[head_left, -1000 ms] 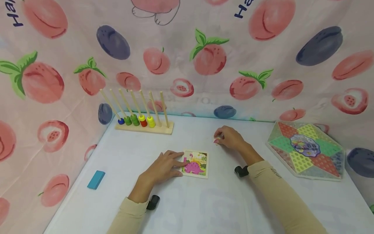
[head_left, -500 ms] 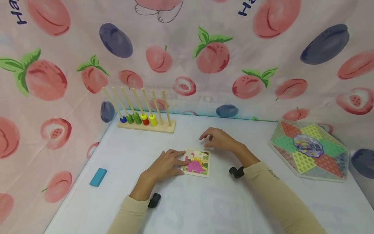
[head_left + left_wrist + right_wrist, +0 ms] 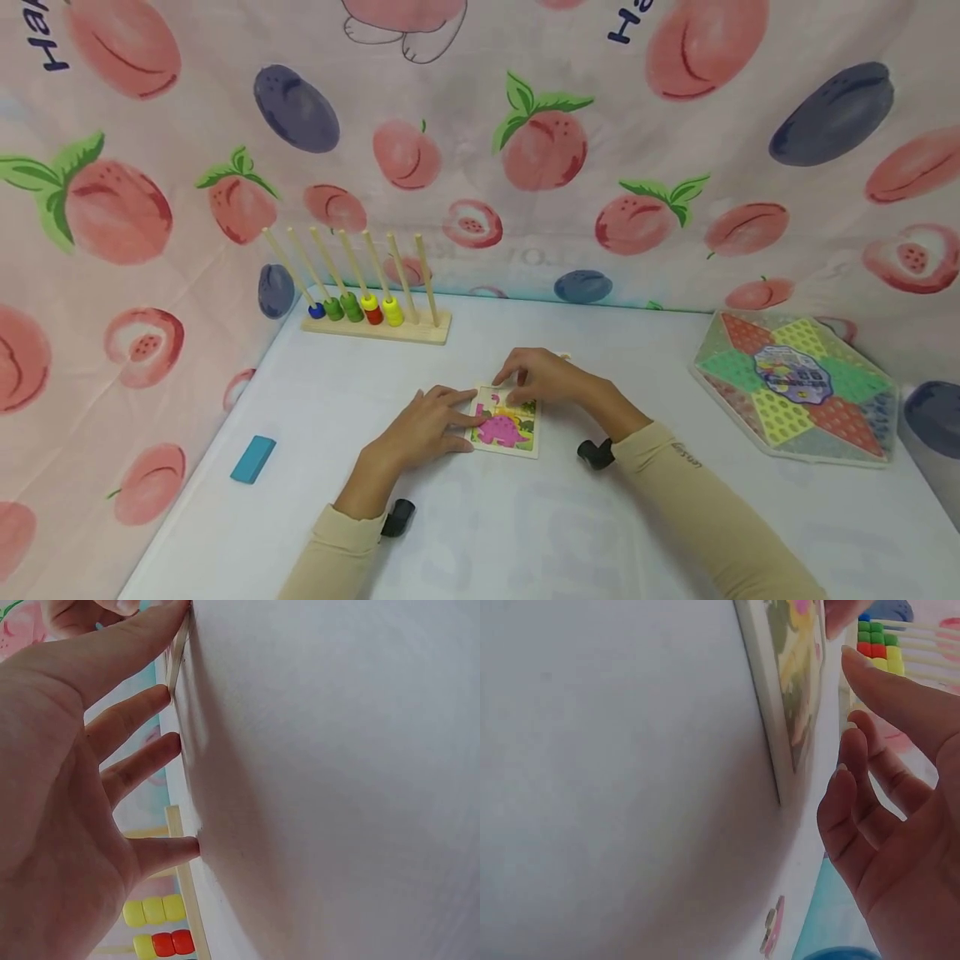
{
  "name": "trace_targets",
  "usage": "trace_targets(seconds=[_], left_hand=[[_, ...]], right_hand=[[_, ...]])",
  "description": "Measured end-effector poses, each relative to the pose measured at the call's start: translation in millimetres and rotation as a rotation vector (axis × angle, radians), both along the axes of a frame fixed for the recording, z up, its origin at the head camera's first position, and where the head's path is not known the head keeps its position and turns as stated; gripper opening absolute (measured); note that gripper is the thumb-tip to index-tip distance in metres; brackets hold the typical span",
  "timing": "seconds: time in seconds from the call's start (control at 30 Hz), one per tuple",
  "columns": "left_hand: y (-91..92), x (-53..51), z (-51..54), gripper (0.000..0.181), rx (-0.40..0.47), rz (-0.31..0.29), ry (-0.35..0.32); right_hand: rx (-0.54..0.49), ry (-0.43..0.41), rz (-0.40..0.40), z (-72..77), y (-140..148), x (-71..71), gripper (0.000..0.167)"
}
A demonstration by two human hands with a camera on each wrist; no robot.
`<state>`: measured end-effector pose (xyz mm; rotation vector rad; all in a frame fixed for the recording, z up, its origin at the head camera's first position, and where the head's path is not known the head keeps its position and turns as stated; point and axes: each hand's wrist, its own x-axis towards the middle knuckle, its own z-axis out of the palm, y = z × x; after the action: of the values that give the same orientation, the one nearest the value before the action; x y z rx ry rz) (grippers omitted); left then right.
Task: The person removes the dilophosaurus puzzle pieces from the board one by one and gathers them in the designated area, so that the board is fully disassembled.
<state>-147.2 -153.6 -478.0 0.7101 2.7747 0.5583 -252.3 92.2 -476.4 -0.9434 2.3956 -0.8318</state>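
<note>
left hand: spread (palm down), fingers nearly straight | right hand: fingers loosely bent, slightly farther forward | forearms: both slanting inward

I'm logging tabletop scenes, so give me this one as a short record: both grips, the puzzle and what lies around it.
Puzzle: square, pink dinosaur picture, flat on the table
Left grip: fingers spread, some on the puzzle's left part
Right grip: at the puzzle's far right part; nothing seen held, contact unclear
Loose piece: on the table, off the puzzle; possibly more than one
Bead rack: far left, beads on five of seven rods
Blue block: left
Star board: right
</note>
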Motion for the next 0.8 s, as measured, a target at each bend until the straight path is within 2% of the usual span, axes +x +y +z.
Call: trace_targets(seconds=[0.27, 0.8], left_hand=[[0.1, 1.0, 0.0, 0.045, 0.004, -0.003, 0.005], [2.5, 0.5, -0.5, 0.045, -0.006, 0.018, 0.001]], right_hand=[[0.075, 0.003, 0.0, -7.0, -2.5, 1.9, 0.033], [0.047, 0.002, -0.034, -7.9, -6.4, 4.7, 0.02]])
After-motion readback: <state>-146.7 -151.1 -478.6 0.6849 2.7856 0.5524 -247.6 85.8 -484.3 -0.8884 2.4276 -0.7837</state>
